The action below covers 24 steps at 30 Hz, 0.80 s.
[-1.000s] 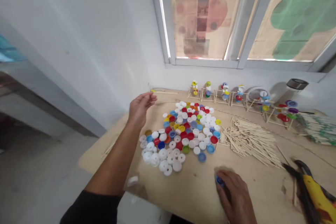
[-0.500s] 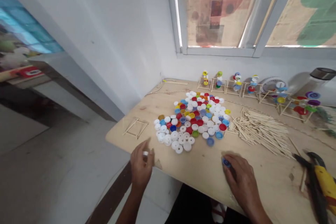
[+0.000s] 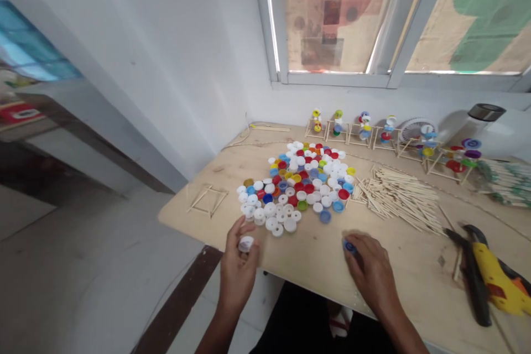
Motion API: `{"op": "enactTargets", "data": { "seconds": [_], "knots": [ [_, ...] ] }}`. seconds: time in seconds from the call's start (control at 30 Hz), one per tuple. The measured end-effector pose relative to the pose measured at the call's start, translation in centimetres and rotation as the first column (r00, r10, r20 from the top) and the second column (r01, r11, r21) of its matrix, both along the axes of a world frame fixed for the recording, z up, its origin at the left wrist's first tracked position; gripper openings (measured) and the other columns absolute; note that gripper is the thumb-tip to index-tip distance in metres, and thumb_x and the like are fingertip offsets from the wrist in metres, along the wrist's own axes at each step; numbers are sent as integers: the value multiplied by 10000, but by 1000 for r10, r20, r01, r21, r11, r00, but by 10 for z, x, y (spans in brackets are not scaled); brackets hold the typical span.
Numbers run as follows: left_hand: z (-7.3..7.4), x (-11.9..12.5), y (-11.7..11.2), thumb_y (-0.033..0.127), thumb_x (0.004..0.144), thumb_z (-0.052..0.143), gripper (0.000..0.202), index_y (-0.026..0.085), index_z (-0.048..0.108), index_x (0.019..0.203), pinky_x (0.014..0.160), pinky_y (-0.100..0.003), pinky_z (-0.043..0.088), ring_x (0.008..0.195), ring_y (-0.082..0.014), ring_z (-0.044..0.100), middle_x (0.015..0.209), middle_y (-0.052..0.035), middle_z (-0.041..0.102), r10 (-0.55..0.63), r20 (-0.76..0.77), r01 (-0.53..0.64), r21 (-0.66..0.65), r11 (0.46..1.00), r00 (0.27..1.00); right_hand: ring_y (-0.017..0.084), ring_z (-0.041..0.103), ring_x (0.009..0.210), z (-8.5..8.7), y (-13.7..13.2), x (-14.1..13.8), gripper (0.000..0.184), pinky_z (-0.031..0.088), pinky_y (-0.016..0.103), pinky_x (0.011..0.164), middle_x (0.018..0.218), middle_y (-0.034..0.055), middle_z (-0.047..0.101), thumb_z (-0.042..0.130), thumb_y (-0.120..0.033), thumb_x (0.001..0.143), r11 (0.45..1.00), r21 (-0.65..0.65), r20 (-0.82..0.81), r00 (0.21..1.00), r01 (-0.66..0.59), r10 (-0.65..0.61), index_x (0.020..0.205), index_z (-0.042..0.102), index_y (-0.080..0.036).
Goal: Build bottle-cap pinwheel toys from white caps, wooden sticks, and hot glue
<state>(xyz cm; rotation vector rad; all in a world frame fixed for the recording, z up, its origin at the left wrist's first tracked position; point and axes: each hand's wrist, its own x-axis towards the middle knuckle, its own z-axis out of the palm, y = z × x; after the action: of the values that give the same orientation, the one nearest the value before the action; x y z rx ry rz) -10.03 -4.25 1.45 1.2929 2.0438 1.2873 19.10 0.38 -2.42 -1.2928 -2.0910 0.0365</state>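
My left hand (image 3: 238,268) is closed around a white bottle cap (image 3: 246,243), held between thumb and fingers near the table's front edge. Farther right, my right hand (image 3: 371,268) rests low over the tabletop, its fingers pinching a blue bottle cap (image 3: 349,245). Beyond both hands spreads a heap of bottle caps (image 3: 305,188) in white, red, blue, yellow and green. White caps at the heap's near left side lie closest to my left hand. A square frame of thin sticks (image 3: 208,201) sits on the table to the left.
A pile of thin wooden sticks (image 3: 400,199) lies right of the caps. A yellow and black glue gun (image 3: 493,274) is at the right. Along the wall stand several stick frames with stacked caps (image 3: 364,127), a small fan (image 3: 417,130) and a bottle (image 3: 483,121).
My left hand has moved right, toward the heap, and the white cap in it now shows more fully. My right hand stays on the blue cap. The camera view has shifted slightly.
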Motion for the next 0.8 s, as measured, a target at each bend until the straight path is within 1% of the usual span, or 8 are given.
{"op": "enactTargets", "data": {
  "seconds": [0.1,0.2,0.33,0.43,0.5,0.6,0.7,0.8],
  "knots": [
    [18,26,2,377,805,476,572,263,348,1351,565,-287,473,675,-171,589,1045,-59,638,-193,13,194,-62,979,981,244,600,1019,1,-1,-1,237,458,392,844,1072,89,669,488,-286,889,1000,-4,-7,1000,-6,6,1080,605,-209],
    [22,48,9,325,800,464,558,255,371,1345,574,-296,479,575,-144,554,991,-43,637,-363,13,362,-123,924,932,241,590,1030,4,-3,-3,235,452,394,861,1079,85,666,494,-248,884,1000,-15,-20,1000,-10,10,1094,591,-208],
    [13,71,20,281,803,448,541,230,391,1339,651,-307,501,645,-167,607,967,-44,636,-490,-52,481,-125,867,870,233,591,1012,8,-5,-6,232,457,383,848,1066,81,665,489,-219,886,998,-56,-51,999,3,-5,1098,582,-207],
    [5,85,24,221,802,430,509,219,434,1311,740,-324,507,824,-212,642,1022,-80,640,-561,-209,547,-126,828,801,232,588,1015,10,-6,-6,235,455,383,848,1065,78,663,488,-211,887,998,-62,-61,998,8,-12,1104,577,-212],
    [1,91,27,174,799,409,491,219,458,1286,759,-332,504,891,-228,638,1069,-106,630,-591,-350,575,-161,802,727,230,585,1019,10,-6,-6,239,454,382,851,1067,76,662,492,-205,885,998,-61,-57,998,8,-11,1110,574,-212],
    [-4,93,30,123,771,413,450,227,524,1194,695,-334,496,821,-229,639,1025,-108,633,-589,-494,562,-221,797,640,229,583,1016,10,-6,-5,246,454,377,851,1062,76,662,496,-200,883,998,-63,-57,998,2,-6,1116,575,-210],
    [-7,90,33,108,757,428,332,228,591,1020,672,-333,488,773,-227,634,953,-96,634,-572,-533,546,-227,807,624,233,582,1018,10,-6,-5,248,450,384,866,1061,82,660,493,-201,886,998,-69,-63,998,-6,1,1119,578,-209],
    [-9,86,34,122,786,424,274,224,595,975,704,-334,498,810,-224,634,963,-93,634,-552,-559,542,-204,815,619,236,579,1025,10,-6,-6,238,446,392,876,1060,83,659,499,-199,884,997,-73,-69,998,-8,3,1107,584,-206]
  ]
}}
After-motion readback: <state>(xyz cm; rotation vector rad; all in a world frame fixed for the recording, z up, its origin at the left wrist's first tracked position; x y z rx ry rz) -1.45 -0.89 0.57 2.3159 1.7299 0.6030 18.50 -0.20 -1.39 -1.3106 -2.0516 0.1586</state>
